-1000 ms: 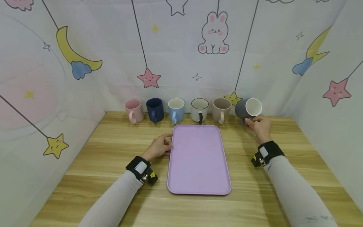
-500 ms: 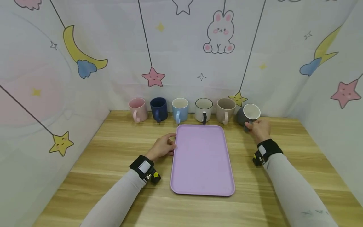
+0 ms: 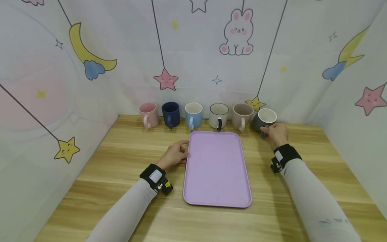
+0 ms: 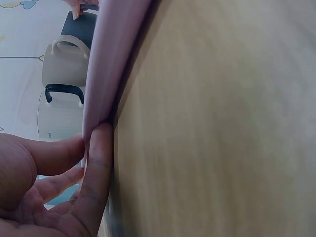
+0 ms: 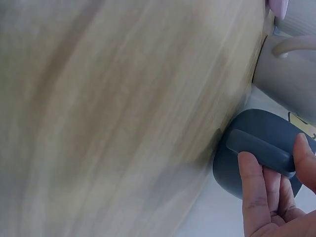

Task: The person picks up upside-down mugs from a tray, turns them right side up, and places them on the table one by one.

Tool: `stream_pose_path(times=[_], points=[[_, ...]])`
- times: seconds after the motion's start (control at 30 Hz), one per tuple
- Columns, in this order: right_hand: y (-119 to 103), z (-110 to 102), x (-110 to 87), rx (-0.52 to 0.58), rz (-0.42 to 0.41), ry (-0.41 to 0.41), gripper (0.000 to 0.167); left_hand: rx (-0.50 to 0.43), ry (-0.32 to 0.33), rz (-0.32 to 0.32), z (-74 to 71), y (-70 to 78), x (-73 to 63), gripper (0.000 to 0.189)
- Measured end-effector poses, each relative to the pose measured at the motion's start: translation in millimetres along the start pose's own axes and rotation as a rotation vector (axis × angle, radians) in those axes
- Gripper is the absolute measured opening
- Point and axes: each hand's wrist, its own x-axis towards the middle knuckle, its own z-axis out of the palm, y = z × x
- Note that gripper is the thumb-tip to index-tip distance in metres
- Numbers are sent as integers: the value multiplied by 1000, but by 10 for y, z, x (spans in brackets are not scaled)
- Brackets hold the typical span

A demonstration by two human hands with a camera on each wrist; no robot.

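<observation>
At the right end of a row of mugs, a dark grey mug (image 3: pixel 258 123) with a white inside stands about upright, close to the backdrop. My right hand (image 3: pixel 277 133) holds its handle (image 5: pixel 259 153) between thumb and fingers, as the right wrist view shows. Its base is at the tabletop; whether it bears fully on it I cannot tell. A flat lilac tray (image 3: pixel 217 168) lies in the middle of the table. My left hand (image 3: pixel 173 155) pinches the tray's left rim, thumb on top and a finger (image 4: pixel 98 153) at the underside. The tray's surface bears nothing.
Left of the grey mug stand a beige mug (image 3: pixel 240 116), a white mug (image 3: pixel 216 116) with black handle, a light blue mug (image 3: pixel 196 116), a navy mug (image 3: pixel 173 112) and a pink mug (image 3: pixel 152 116). A patterned cloth backdrop (image 3: pixel 193 67) rises behind the wooden table (image 3: pixel 130 151).
The grey mug has tipped from a strong tilt to about upright and come down to the table in my right hand. My left hand stays at the tray's rim; the view shifts slightly.
</observation>
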Motion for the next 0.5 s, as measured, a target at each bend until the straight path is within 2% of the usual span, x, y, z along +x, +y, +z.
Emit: stream_pose_path(times=[0.27,0.5], points=[[-19,11,33,-173,-52,26,35,-17,4,6,3,-42,9,59],[-48,31,60,-193,-56,41,42,-11,4,0,-6,-49,20,59]])
